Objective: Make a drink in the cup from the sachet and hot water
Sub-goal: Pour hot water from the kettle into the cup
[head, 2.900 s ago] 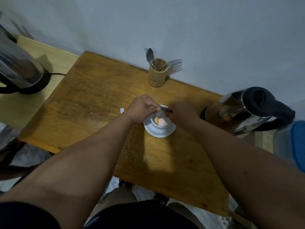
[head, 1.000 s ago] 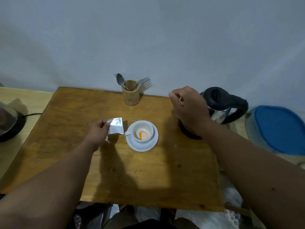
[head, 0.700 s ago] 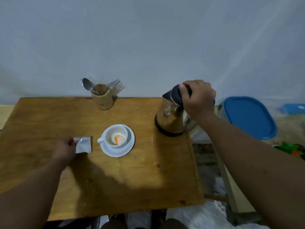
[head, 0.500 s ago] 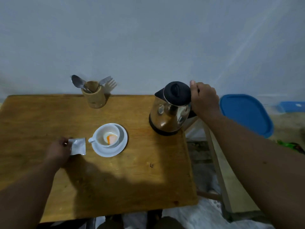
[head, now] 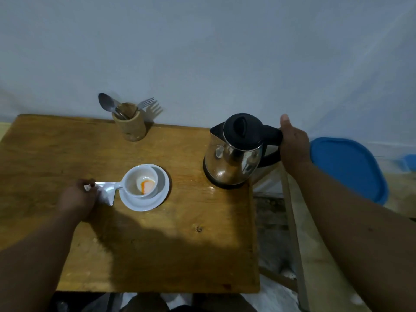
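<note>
On the saucer, the cup [head: 140, 182] holds orange-white powder; right hand [head: 293, 144] grips kettle [head: 235, 152], left hand [head: 77, 199] pinches sachet [head: 107, 192].

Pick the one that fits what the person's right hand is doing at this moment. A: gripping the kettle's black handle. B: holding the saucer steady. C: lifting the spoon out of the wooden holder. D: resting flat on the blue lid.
A: the right hand is closed around the black handle of the kettle, which stands on the table to the right of the cup.
</note>
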